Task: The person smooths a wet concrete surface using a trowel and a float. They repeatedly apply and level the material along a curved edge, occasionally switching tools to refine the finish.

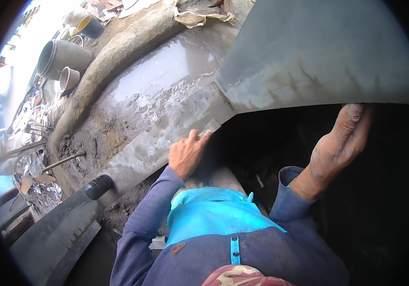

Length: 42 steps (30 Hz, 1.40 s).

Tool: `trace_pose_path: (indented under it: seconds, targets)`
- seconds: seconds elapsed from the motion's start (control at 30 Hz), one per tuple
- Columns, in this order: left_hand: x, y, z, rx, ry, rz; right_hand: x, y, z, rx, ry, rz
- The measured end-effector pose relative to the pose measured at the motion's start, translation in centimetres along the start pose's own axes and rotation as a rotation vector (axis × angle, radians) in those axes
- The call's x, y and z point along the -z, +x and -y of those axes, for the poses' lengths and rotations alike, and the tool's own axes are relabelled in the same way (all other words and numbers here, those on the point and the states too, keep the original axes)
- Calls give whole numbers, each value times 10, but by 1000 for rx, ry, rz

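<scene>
At the bottom of the view is the person's own body: a dark blue long-sleeved top, a bright blue garment [214, 214] over the lap, and both forearms in blue sleeves that rise from the lower edge.

The left hand [188, 153] is open and released, with the fingers stretched out and a little spread. It lies flat against the lower edge of a wet, grey curved wall [161, 138], which looks like fresh cement or clay. It grasps nothing; the fingertips [205, 137] point up and to the right, just at the border where the grey surface meets the dark hollow [271, 143] below it.

The right hand [340, 143] is higher and well apart from the left one. It reaches up to the lower rim of a large smooth grey curved sheet [319, 52] that fills the upper right. The thumb [352, 114] presses on this rim; the other fingers are hidden behind the edge, so I cannot tell if they close around it.

To the left of the left arm, a short black pipe end [98, 186] sticks out of the grey wall. A thin metal rod [63, 161] lies in the muddy soil beside it.

Farther away, at the upper left, a big grey concrete pipe [59, 57] lies on its side, with a smaller clay-coloured pot [69, 78] near it and a dark bucket with a yellow inside [90, 26] behind. Scraps and litter [32, 167] cover the ground along the left border.
</scene>
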<state>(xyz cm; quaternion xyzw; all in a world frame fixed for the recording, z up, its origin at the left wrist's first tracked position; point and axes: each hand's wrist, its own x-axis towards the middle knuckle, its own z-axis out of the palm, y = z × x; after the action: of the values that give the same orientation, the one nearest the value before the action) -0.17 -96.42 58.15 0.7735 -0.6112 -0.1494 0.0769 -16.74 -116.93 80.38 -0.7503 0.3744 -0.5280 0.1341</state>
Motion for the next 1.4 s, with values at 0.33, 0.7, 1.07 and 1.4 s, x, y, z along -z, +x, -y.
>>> trace_pose_path:
  seconds: [0.33, 0.7, 1.07, 1.4]
  targets:
    - [0, -7, 5, 5, 44, 50, -3, 0, -3, 1, 10, -36]
    - [-4, 15, -2, -40, 20, -2, 2, 2, -4, 34, 7, 5]
    - [-12, 42, -13, -66, 10, -26, 4, 2, 5, -17, -12, 35]
    - [4, -36, 0, 570, -1122, -165, 4, -132, -18, -443, 293, 861]
